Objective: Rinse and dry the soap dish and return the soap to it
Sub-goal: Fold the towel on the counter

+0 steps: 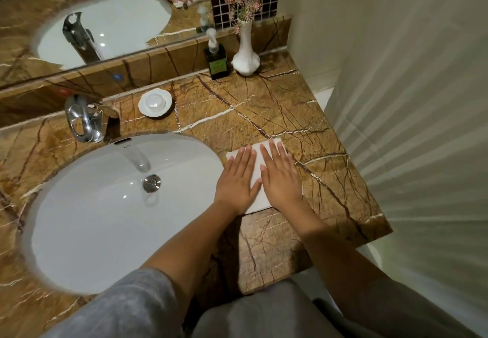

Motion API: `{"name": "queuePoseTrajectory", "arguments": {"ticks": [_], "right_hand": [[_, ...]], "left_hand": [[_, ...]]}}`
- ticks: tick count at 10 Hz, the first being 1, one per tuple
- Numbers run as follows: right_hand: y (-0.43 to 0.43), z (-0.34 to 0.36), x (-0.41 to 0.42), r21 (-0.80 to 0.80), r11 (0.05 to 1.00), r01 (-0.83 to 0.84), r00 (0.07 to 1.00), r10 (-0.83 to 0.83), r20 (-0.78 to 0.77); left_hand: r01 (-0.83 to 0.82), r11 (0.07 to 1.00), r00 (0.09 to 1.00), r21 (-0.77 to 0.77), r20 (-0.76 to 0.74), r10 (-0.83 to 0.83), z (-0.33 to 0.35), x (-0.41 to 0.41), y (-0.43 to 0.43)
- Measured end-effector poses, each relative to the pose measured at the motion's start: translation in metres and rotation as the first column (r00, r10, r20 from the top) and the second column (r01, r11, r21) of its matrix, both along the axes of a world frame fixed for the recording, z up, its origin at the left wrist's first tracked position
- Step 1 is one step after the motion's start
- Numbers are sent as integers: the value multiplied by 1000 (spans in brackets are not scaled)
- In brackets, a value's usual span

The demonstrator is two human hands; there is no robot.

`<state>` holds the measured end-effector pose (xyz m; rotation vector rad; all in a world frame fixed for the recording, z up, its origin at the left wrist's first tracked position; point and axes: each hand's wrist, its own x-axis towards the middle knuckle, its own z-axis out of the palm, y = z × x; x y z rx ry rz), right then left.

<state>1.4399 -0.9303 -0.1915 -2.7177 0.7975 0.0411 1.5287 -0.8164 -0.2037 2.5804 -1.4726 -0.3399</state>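
A white round soap dish (155, 102) with a scalloped rim sits on the brown marble counter behind the sink, holding a round pale soap (155, 101). A folded white cloth (257, 174) lies on the counter to the right of the sink. My left hand (236, 179) and my right hand (280, 174) both rest flat on that cloth, palms down, fingers spread and extended, side by side. Neither hand holds anything. The dish is well away from both hands, toward the back wall.
A white oval sink (92, 219) with a chrome faucet (84, 120) fills the left. A dark pump bottle (217, 59) and a white vase (246, 52) of pink flowers stand at the back. A mirror runs behind; a white curtain (409, 100) hangs right.
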Motion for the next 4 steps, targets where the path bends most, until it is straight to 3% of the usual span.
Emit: {"name": "queuePoseTrajectory", "arguments": {"ticks": [2, 4], "right_hand": [[2, -7, 0, -41, 999, 26, 999, -24, 40], [1, 6, 3, 25, 999, 45, 995, -47, 93]], "left_hand": [[8, 1000, 1000, -17, 10, -8, -4, 4, 1], [-5, 999, 998, -38, -58, 3, 16, 10, 12]]}}
